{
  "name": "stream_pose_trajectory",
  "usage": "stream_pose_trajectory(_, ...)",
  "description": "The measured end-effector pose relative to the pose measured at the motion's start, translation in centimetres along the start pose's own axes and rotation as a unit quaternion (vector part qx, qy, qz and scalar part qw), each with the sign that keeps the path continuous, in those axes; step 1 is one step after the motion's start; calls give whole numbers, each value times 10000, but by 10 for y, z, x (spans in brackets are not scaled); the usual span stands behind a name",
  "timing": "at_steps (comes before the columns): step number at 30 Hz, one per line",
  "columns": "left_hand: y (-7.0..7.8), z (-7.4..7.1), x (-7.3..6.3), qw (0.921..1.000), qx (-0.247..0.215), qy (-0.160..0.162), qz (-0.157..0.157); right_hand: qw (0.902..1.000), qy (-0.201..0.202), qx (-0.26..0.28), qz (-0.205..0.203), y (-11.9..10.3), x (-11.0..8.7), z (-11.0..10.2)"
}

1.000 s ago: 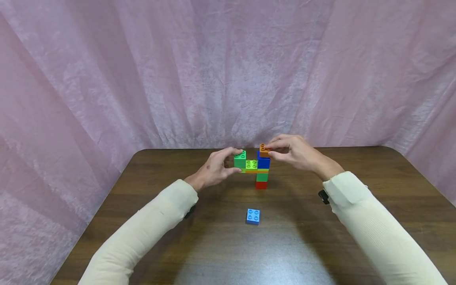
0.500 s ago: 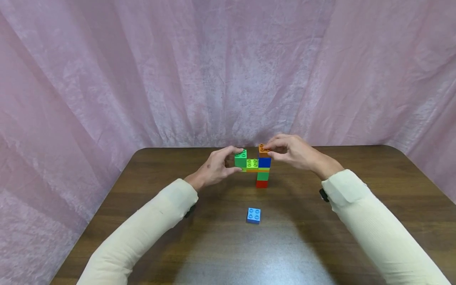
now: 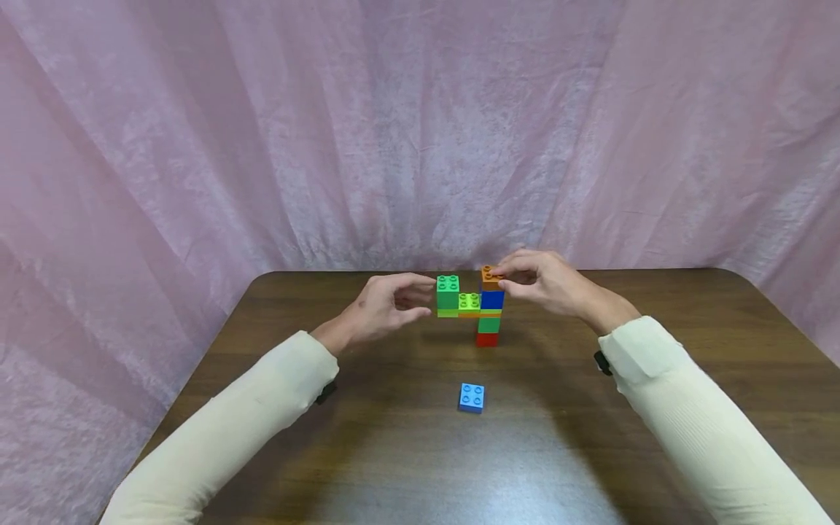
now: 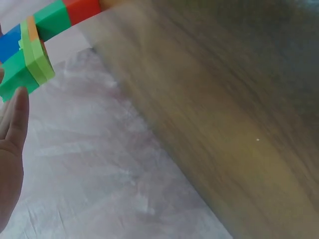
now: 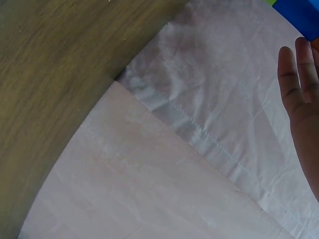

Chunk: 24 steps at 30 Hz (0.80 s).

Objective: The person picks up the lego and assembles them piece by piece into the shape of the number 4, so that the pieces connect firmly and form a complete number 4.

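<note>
A toy-brick structure stands on the table. Its right column goes up from a red brick (image 3: 487,340) through a lower green brick (image 3: 488,325), thin orange and lime layers and a dark blue brick (image 3: 492,300) to an orange brick (image 3: 488,281) on top. Leftward juts an arm with a lime brick (image 3: 469,302), bearing an upper green brick (image 3: 448,298) at its end. My right hand (image 3: 554,286) pinches the orange brick between thumb and fingers. Just left of the upper green brick, my left hand (image 3: 379,306) holds nothing, thumb and fingers spread apart.
One light blue brick (image 3: 472,398) lies on the brown wooden table (image 3: 394,452), nearer the front than the structure. Behind the table's far edge hangs a pink curtain (image 3: 420,146).
My left hand has let go of the upper green brick and drawn back a little to the left. The right hand keeps its pinch on the orange brick, almost in place.
</note>
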<state>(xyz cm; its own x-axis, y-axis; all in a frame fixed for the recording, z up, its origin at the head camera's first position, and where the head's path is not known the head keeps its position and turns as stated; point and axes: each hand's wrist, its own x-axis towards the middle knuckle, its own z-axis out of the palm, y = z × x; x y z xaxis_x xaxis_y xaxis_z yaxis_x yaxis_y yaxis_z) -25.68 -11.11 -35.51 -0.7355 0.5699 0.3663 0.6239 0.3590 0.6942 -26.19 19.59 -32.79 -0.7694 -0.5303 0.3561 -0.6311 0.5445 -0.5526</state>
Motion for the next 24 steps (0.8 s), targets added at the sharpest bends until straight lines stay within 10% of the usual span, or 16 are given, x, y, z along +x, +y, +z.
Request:
stream_pose_trajectory(10,3,18,-18,9984,-68,-275,480,9999,79,111,-55,1,0,2)
stream_pose_trajectory(24,12,56,-31,9810,-237,-1905,-273,9998,10,124,145,0,-2,1)
